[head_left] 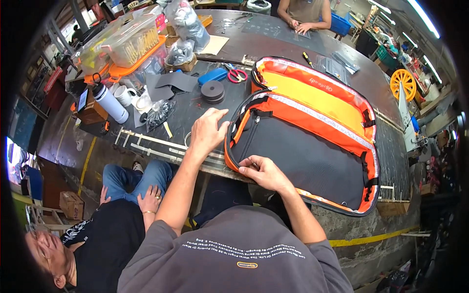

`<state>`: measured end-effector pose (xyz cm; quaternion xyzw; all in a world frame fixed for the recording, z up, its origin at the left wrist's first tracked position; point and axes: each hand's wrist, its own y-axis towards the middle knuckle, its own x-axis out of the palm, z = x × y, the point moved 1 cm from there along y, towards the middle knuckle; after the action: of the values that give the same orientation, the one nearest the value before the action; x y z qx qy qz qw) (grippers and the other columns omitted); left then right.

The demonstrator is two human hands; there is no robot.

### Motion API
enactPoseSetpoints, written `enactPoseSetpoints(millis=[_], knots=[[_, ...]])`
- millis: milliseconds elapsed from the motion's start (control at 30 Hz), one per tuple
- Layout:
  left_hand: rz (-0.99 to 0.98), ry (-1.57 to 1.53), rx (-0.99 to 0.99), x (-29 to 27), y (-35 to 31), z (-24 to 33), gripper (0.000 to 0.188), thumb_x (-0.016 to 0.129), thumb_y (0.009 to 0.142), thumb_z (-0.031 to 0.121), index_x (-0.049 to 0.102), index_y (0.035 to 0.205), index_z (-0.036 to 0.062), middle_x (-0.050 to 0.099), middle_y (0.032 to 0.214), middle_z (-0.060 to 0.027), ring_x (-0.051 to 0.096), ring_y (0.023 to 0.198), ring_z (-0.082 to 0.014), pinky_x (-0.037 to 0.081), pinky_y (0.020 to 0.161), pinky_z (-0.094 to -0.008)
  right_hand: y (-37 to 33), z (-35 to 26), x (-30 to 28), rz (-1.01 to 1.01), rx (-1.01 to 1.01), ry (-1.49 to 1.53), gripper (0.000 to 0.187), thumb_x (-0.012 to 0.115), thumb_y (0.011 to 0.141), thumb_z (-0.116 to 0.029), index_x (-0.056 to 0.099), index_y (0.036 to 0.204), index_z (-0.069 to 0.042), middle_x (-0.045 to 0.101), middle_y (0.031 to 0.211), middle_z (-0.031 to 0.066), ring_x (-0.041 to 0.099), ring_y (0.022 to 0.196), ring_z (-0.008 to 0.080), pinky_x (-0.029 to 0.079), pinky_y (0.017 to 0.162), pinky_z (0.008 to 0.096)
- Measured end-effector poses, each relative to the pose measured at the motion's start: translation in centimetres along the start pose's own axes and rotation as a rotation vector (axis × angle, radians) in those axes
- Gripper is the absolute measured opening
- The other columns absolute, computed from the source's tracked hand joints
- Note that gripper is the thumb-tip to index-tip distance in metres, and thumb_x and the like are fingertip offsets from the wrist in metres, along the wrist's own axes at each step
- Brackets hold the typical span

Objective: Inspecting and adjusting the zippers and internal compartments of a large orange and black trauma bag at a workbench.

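An orange bag [312,146] with a dark grey inner panel lies spread open on the workbench, its yellow-lined half folded out on the far side. Dark zip edging runs round its rim, and black straps and buckles show inside. At the near left corner, the fingers and thumb of my right hand [264,173] are closed on the bag's edge. My left hand [207,129] hovers just outside the bag's left end, thumb and fingers apart, with nothing seen in it; whether a fingertip touches the rim, I cannot tell.
Left of the bag are a dark tape roll [212,91], red-handled scissors [237,75], a blue case [212,76], a white mug [123,95] and a bottle [111,103]. A screwdriver [307,59] lies beyond. One person [107,234] sits at left; another [305,17] works across the bench.
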<state>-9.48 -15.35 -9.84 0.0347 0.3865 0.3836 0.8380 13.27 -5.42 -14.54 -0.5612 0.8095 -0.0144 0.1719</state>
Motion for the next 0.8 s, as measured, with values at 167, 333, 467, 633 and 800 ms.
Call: enactPoseSetpoints(millis=[167, 333, 467, 633, 800], knots=[[-0.1, 0.201, 0.137, 2.0, 1.8, -2.0, 0.018, 0.077, 0.093, 0.016, 0.079, 0.106, 0.0039, 0.076, 0.101, -0.0145, 0.075, 0.092, -0.0388, 0.059, 0.081, -0.0487, -0.1, 0.4, 0.5, 0.049, 0.011, 0.055, 0.039, 0.079, 0.104, -0.032, 0.077, 0.12, 0.004, 0.076, 0.093, 0.0046, 0.064, 0.08, 0.0099, 0.055, 0.076, 0.0318], [-0.174, -0.132, -0.049, 3.6, 1.8, -3.0, 0.014, 0.071, 0.098, 0.014, 0.071, 0.095, 0.0005, 0.064, 0.077, -0.0084, 0.061, 0.068, -0.0195, 0.051, 0.067, -0.0376, -0.3, 0.8, 1.2, 0.075, 0.036, 0.125, 0.047, 0.075, 0.107, -0.037, 0.071, 0.129, 0.004, 0.079, 0.111, 0.0132, 0.07, 0.093, 0.0158, 0.058, 0.087, 0.0339], [-0.192, -0.299, -0.199, 4.7, 2.3, -4.0, 0.014, 0.068, 0.104, 0.014, 0.07, 0.098, 0.0013, 0.062, 0.078, 0.0031, 0.05, 0.071, -0.0052, 0.044, 0.064, -0.0283, -0.8, 1.2, 0.8, 0.167, -0.053, 0.126, 0.045, 0.069, 0.111, -0.037, 0.059, 0.134, 0.001, 0.072, 0.117, 0.0178, 0.07, 0.108, 0.0236, 0.056, 0.096, 0.0399], [-0.337, -0.561, -0.344, 6.4, 3.5, -6.4, 0.015, 0.067, 0.11, 0.015, 0.073, 0.102, 0.0042, 0.066, 0.09, 0.0075, 0.056, 0.08, -0.0025, 0.048, 0.072, -0.0228, 1.9, -3.2, -5.5, 0.268, -0.206, -0.334, 0.033, 0.074, 0.106, -0.028, 0.064, 0.122, -0.001, 0.073, 0.11, 0.0239, 0.075, 0.102, 0.0426, 0.06, 0.089, 0.0495], [-0.205, -0.608, -0.375, 6.2, 1.6, -5.8, 0.016, 0.066, 0.11, 0.014, 0.074, 0.101, 0.0037, 0.066, 0.089, 0.0072, 0.056, 0.079, -0.0026, 0.047, 0.07, -0.0229, 7.0, -4.2, -7.5, 0.377, -0.327, -0.394, 0.025, 0.075, 0.104, -0.02, 0.066, 0.114, 0.0, 0.077, 0.106, 0.025, 0.076, 0.102, 0.045, 0.06, 0.086, 0.0519]])
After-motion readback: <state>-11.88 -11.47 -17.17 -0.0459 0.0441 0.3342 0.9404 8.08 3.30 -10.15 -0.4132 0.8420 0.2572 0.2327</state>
